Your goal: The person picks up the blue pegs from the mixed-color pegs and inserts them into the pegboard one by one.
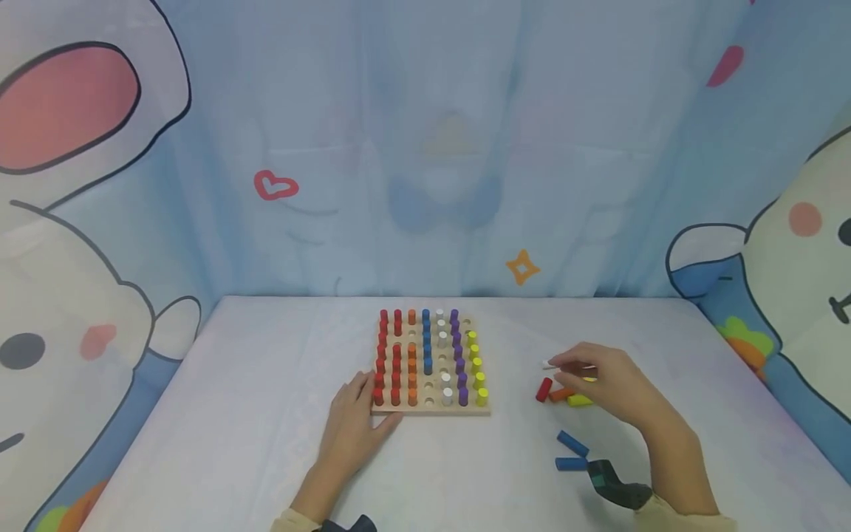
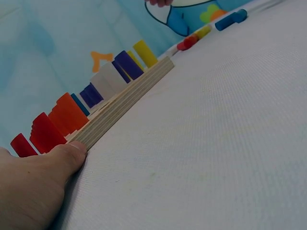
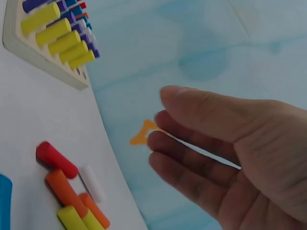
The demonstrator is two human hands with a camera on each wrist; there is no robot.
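Observation:
A wooden pegboard (image 1: 432,410) with columns of red, orange, blue, white, purple and yellow pegs stands on the table. At its front left corner my left hand (image 1: 350,425) holds it, thumb (image 2: 72,154) along the front edge and fingers by the left side. My right hand (image 1: 608,377) hovers over loose pegs to the right, thumb and fingers apart with nothing between them in the right wrist view. Below it lie a white peg (image 3: 92,183), a red peg (image 3: 56,159), orange pegs (image 3: 66,191) and yellow pegs (image 3: 72,218).
Two blue pegs (image 1: 572,443) lie nearer the front, close to the right wrist's dark strap (image 1: 614,484). Some holes in the pegboard have no peg. A blue cartoon curtain (image 1: 425,148) hangs behind the table's back edge.

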